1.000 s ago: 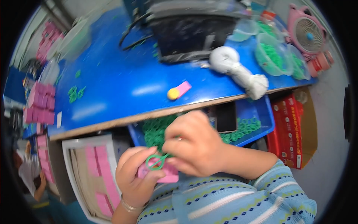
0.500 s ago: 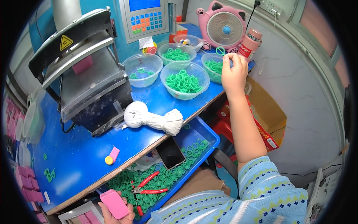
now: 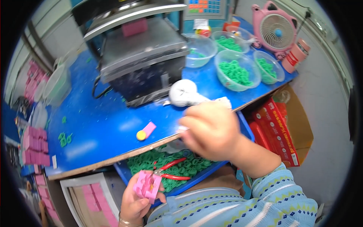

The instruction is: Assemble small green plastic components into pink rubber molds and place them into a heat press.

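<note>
My left hand point(image 3: 136, 204) grips a pink block point(image 3: 146, 186) at the lower middle, its notched and hollowed side facing up. Beneath and beyond it, red-handled pliers point(image 3: 172, 163) rest on a heap of green rings point(image 3: 141, 160) in a blue tray point(image 3: 246, 126). My right hand point(image 3: 213, 130), smeared by motion, hangs over the table's front edge with its fingers curled together. Whatever it may hold is hidden. Just behind it lies a white cloth bundle point(image 3: 183, 92), partly covered by the hand.
Clear bowls of green rings, including a large one point(image 3: 238, 86), stand at the back right near a pink fan point(image 3: 278, 32) and a pink bottle point(image 3: 296, 56). A black press machine point(image 3: 141, 83) occupies the table's back. Pink blocks point(image 3: 36, 145) are stacked at far left.
My right hand has come from the bowls, where it had a green ring at its fingertips, down and left toward my left hand. The pink block now shows its notched side. The view has swung left.
</note>
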Available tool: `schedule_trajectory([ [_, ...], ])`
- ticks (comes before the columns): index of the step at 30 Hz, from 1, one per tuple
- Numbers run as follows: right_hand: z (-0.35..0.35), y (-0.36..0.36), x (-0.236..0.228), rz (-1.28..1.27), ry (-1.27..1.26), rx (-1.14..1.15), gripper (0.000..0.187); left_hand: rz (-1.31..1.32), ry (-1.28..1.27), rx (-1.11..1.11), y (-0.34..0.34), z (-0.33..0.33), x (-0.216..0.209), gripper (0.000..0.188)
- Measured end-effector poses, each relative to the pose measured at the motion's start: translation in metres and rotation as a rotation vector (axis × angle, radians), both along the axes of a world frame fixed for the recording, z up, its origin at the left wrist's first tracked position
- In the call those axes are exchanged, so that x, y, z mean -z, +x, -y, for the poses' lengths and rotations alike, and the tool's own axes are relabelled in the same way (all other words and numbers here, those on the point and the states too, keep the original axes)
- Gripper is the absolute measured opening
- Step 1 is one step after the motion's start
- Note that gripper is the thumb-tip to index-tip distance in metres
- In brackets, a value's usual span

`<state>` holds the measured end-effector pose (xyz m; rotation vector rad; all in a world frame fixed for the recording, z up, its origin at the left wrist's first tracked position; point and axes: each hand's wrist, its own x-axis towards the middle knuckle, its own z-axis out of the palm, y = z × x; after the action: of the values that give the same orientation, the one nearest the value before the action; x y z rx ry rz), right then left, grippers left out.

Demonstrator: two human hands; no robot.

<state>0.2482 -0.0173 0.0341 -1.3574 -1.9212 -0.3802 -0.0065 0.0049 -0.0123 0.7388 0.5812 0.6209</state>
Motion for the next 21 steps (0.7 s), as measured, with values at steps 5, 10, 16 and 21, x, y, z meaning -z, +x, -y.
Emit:
schedule_trajectory([
  [5,-0.045,-0.045,0.031,0.079,-0.285,0.062,0.031,0.049,-0.023,0.069,-0.017,-0.001,0.004,0.071],
  [10,-0.049,-0.051,0.036,-0.115,-0.267,-0.060,0.017,0.150,-0.042,-0.096,-0.022,-0.006,0.010,0.073],
  [16,-0.019,-0.078,0.025,-0.679,-0.542,-0.776,0.015,0.101,-0.142,-0.054,-0.027,-0.010,0.019,0.058],
  [21,-0.001,-0.087,0.018,-0.720,-1.038,-1.001,0.018,0.362,-0.266,-0.096,-0.029,-0.011,0.019,0.043],
])
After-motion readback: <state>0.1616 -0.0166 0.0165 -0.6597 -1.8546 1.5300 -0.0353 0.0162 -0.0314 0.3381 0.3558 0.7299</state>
